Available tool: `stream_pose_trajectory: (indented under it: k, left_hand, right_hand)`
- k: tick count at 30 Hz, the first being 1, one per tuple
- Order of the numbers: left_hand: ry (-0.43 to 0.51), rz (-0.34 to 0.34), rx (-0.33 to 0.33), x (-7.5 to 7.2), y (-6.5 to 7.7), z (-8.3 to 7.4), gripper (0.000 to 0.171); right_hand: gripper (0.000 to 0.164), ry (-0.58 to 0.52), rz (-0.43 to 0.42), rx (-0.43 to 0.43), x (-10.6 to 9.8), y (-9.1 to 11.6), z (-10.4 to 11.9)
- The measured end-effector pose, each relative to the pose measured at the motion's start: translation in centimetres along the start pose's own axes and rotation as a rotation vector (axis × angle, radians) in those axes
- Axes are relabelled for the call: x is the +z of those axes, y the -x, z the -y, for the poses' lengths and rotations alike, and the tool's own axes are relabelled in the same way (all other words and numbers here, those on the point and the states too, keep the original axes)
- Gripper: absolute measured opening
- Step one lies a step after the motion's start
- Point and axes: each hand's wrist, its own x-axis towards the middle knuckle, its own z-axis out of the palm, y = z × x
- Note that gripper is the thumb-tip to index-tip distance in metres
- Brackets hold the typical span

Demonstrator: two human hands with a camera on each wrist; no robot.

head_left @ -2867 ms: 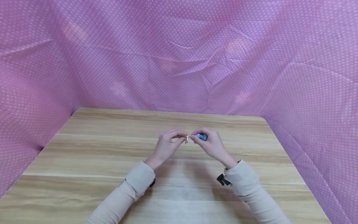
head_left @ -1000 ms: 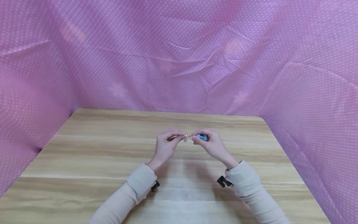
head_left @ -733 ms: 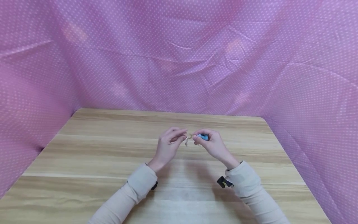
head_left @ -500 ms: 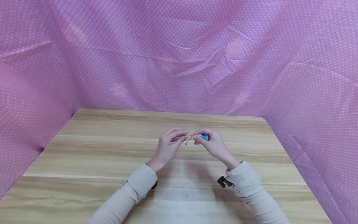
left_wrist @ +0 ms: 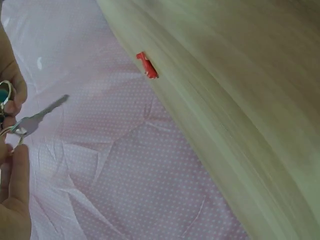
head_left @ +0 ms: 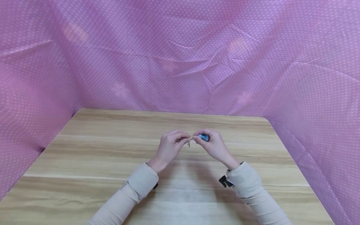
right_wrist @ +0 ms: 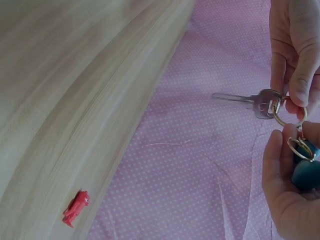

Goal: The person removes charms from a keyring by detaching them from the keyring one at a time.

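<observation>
Both hands meet above the table. In the head view my left hand (head_left: 169, 146) pinches a gold key ring (right_wrist: 278, 119) between thumb and fingers. A silver key (right_wrist: 262, 104) hangs from that ring, its blade pointing away from the fingers in the right wrist view. My right hand (head_left: 212, 144) holds a blue-teal keychain charm (right_wrist: 307, 175), with its thumb and fingertips at the small gold fittings by the key ring. In the left wrist view both hands are cut off at the left edge, and how the fittings join the ring is too small to tell.
A small red figure (right_wrist: 76, 207) lies on the wooden table (head_left: 107, 125) near its edge in both wrist views; the head view does not show it. Pink dotted cloth (head_left: 180, 62) surrounds the table at the back and sides.
My left hand has come slightly right, so the fingertips of both hands are closer together. The gold ring, seen round between them half a second ago, is now mostly covered by fingers.
</observation>
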Motion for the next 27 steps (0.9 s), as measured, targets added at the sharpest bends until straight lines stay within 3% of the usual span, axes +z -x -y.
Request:
stream_pose_trajectory:
  k: [5, 14, 22, 27]
  left_hand:
    - [-0.019, -0.016, -0.01, -0.2, 0.2, 0.1, 0.009]
    - [0.04, -0.084, 0.06, -0.5, 0.2, 0.6, 0.006]
    - [0.222, -0.099, -0.056, -1.5, -0.1, -2.2, 0.005]
    - [0.266, -0.113, -0.107, -1.7, -0.1, -2.4, 0.006]
  right_hand:
    - [0.01, 0.016, 0.025, -0.03, -0.1, 0.2, -0.2]
    - [0.014, -0.071, 0.04, 0.055, -0.3, 0.0, 0.1]
    - [0.016, -0.132, 0.072, 0.082, -0.5, 0.0, -0.2]
    - [0.015, -0.133, 0.078, 0.088, -0.5, -0.1, -0.1]
